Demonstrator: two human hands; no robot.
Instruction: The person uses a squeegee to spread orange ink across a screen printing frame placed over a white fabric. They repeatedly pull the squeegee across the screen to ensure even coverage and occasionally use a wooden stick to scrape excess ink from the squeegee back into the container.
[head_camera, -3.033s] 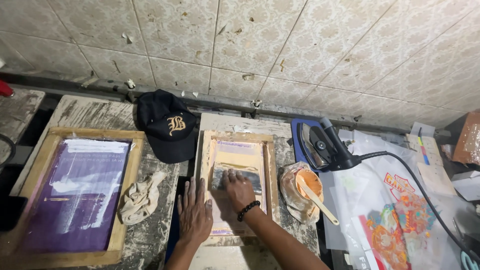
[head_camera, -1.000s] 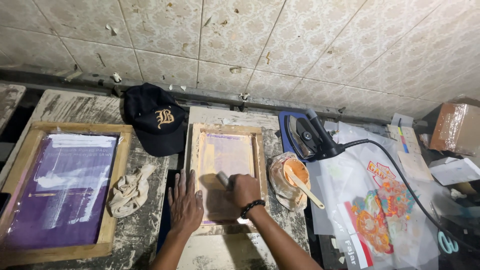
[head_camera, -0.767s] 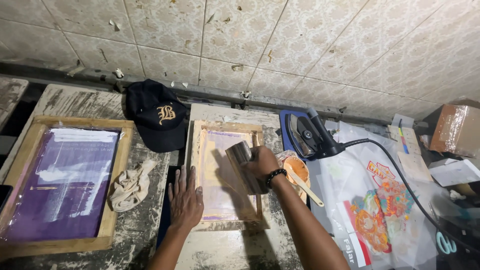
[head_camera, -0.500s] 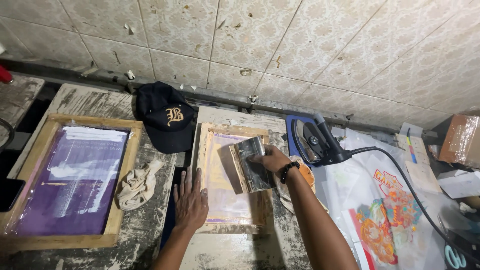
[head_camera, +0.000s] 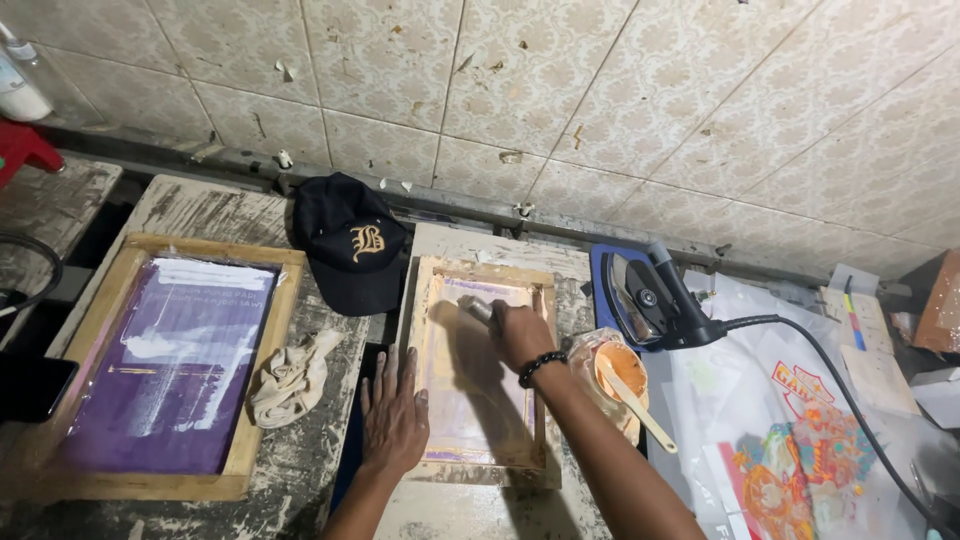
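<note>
- squeegee (head_camera: 478, 308) sits at the far end of the small wooden screen frame (head_camera: 482, 372), blade down on the mesh, near the top rail.
- right hand (head_camera: 520, 335) is wrapped over the squeegee, fingers curled shut around its grip; only the tip of the tool peeks out past the knuckles.
- left hand (head_camera: 393, 418) lies flat, fingers spread and holding nothing, palm pressed on the frame's left rail and the bench edge.
- risk one, as i read it: that flat palm is the only thing pinning the frame, so an uneven drag could skid the frame sideways and smear the print.
- risk two: the squeegee looks narrower than the mesh, and a tilted blade could leave streaks or starve one side of ink.
- just right of the frame, the open tub of orange ink (head_camera: 612, 378) with a stick (head_camera: 632, 404) propped in it sits close to the right forearm; an elbow swing could tip it.
- beyond that, the iron (head_camera: 652, 300) stands on its heel with its cord (head_camera: 830, 370) trailing over the printed transfer sheets (head_camera: 800, 450); a snagged cord could topple it.
- left of the frame, a rag (head_camera: 290, 375) and black cap (head_camera: 350, 240) lie close by; stray ink could reach them.
- the big frame with purple mesh (head_camera: 165, 365) sits well apart on the left.
</note>
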